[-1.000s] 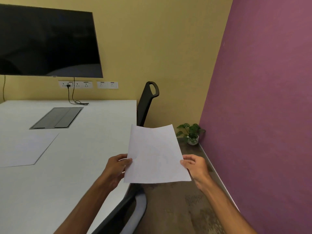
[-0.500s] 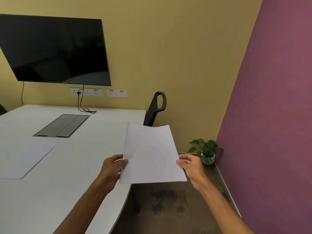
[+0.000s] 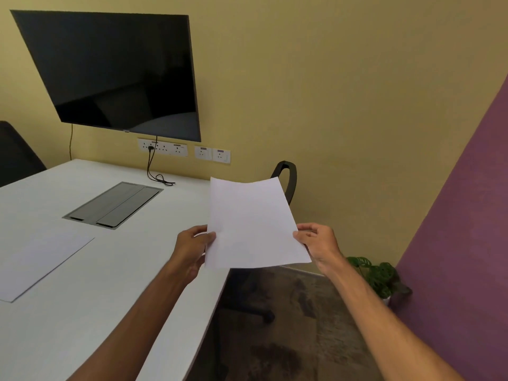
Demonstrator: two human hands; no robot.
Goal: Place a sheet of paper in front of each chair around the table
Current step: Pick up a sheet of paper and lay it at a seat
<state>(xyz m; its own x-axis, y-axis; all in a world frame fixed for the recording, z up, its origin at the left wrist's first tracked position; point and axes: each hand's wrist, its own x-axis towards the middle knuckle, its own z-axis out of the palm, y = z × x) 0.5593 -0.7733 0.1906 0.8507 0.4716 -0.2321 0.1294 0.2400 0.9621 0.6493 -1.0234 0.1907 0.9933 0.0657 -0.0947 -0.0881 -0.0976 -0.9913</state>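
Observation:
I hold a white sheet of paper (image 3: 253, 224) in the air over the right edge of the white table (image 3: 115, 284). My left hand (image 3: 192, 244) pinches its left edge and my right hand (image 3: 316, 243) pinches its right edge. Behind the sheet, a black chair (image 3: 288, 177) stands at the table's far right corner, mostly hidden by the paper and the table. Another white sheet (image 3: 38, 264) lies flat on the table at the left. A second dark chair (image 3: 16, 155) shows at the far left edge.
A black TV (image 3: 115, 72) hangs on the yellow wall above wall sockets (image 3: 184, 151) with a cable. A grey cable hatch (image 3: 114, 204) is set in the table. A potted plant (image 3: 379, 276) stands by the purple wall (image 3: 467, 215) on the brown floor.
The view has swung left and up, so the TV and the far-left chair show more. Both hands keep their hold on the sheet, now nearer the far chair.

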